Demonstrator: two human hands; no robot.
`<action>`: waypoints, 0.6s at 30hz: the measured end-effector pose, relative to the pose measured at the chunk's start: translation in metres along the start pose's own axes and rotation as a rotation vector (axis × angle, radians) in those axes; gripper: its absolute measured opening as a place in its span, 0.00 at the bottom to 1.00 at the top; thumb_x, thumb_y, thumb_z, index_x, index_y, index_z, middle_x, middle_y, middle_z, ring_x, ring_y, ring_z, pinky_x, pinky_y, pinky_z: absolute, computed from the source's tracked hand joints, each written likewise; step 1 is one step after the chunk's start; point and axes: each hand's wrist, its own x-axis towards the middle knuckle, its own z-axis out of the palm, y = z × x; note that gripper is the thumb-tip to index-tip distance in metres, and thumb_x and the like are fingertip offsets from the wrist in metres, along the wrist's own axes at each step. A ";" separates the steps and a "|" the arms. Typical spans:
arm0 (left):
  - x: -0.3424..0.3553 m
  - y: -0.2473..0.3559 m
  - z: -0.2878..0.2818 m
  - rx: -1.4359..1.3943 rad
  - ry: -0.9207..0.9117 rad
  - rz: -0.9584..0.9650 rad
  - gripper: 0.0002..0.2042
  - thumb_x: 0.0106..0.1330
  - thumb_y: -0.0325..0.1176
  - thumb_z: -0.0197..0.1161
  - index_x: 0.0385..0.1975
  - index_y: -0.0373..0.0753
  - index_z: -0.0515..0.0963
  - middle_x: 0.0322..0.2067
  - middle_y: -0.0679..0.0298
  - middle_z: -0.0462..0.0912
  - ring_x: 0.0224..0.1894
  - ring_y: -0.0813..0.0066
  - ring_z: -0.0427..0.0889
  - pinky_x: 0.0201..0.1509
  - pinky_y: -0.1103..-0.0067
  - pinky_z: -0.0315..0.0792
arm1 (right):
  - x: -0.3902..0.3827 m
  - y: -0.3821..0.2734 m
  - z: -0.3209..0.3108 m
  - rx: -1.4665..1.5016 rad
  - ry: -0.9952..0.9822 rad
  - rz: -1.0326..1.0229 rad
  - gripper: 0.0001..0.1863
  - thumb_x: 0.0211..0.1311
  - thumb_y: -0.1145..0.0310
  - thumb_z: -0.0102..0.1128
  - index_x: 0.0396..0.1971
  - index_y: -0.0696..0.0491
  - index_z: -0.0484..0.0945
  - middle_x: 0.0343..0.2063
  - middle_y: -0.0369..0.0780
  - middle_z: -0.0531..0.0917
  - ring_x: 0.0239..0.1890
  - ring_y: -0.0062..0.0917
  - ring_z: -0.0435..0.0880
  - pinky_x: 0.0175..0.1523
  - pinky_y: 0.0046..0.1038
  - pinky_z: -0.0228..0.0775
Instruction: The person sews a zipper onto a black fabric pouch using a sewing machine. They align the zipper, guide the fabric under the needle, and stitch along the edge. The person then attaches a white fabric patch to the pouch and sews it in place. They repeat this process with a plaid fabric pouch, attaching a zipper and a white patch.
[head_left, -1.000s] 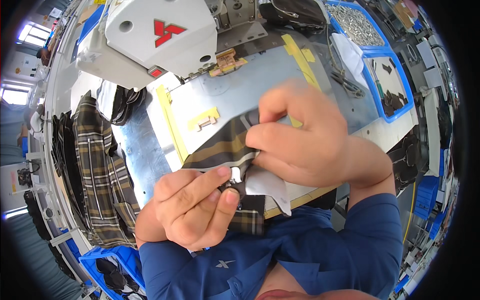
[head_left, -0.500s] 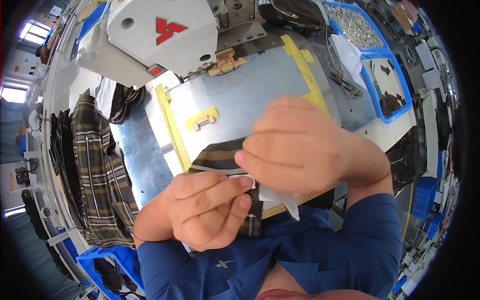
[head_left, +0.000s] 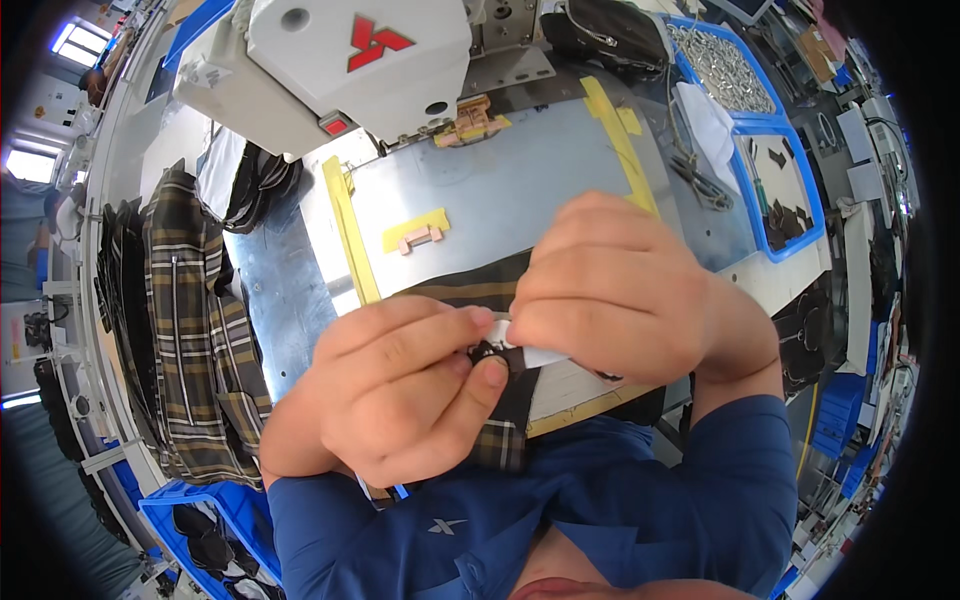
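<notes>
My left hand (head_left: 400,385) pinches a small black piece (head_left: 508,356) between thumb and fingertips; its kind is unclear. My right hand (head_left: 625,290) is closed on a white strip (head_left: 543,356) that runs to the black piece. The right fingertips are mostly hidden behind the hand's own back. Both hands meet over a plaid fabric piece (head_left: 470,288) in brown and black, which lies at the near edge of the metal work plate (head_left: 490,215). Part of this fabric hangs below my left hand.
A white sewing machine head (head_left: 350,60) stands beyond the plate, which carries yellow tape (head_left: 350,235) and a small copper-coloured bracket (head_left: 420,238). Plaid pieces with zippers (head_left: 185,330) lie at left. Blue trays at right hold silver metal parts (head_left: 722,70) and black scraps (head_left: 785,222).
My hands have shifted slightly; the black piece now shows between them. The white strip's loose end, earlier hanging below my right hand, is now mostly behind it. The view has moved a little.
</notes>
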 end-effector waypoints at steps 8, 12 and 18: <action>0.013 -0.004 -0.034 -0.267 0.048 -0.461 0.15 0.51 0.36 0.82 0.32 0.35 0.86 0.36 0.53 0.86 0.36 0.60 0.88 0.36 0.71 0.80 | 0.001 -0.005 -0.008 -0.009 0.002 -0.024 0.08 0.54 0.70 0.71 0.34 0.55 0.87 0.33 0.38 0.87 0.34 0.31 0.85 0.35 0.33 0.73; 0.007 -0.005 -0.027 -0.284 0.052 -0.427 0.10 0.47 0.28 0.80 0.29 0.35 0.88 0.39 0.51 0.88 0.35 0.62 0.88 0.36 0.75 0.80 | 0.002 -0.007 -0.007 -0.011 -0.002 -0.033 0.08 0.55 0.71 0.71 0.34 0.55 0.87 0.34 0.38 0.87 0.34 0.31 0.85 0.36 0.32 0.72; 0.010 -0.004 -0.018 -0.078 0.099 -0.212 0.13 0.45 0.26 0.75 0.35 0.36 0.91 0.40 0.57 0.88 0.38 0.63 0.88 0.35 0.76 0.79 | 0.001 -0.009 -0.004 -0.017 0.011 -0.031 0.06 0.57 0.72 0.72 0.35 0.53 0.86 0.35 0.37 0.87 0.35 0.30 0.85 0.37 0.32 0.72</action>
